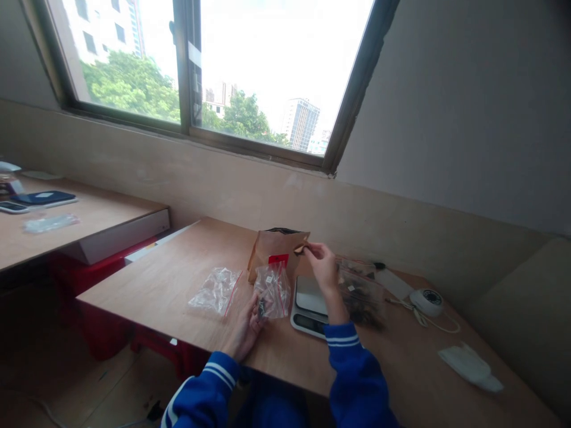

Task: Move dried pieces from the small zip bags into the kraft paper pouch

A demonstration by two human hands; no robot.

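A clear zip bag (277, 291) with a red strip and something dark at its bottom is gripped at its lower left by my left hand (248, 324). Raised over a flat scale (311, 297), my right hand (322, 261) pinches a small brown piece (301, 248) between thumb and fingers. Behind the held bag stands a brown paper bag (274, 242) with its top open and a red patch on its front. Another clear zip bag (216, 289) lies flat on the table, left of my left hand.
Right of the scale lies a clear bag of dark items (362, 297). Farther right are a white round device (427, 302) with a cable and a white folded cloth or bag (470, 367). A second table (111, 217) stands left, with red stools below.
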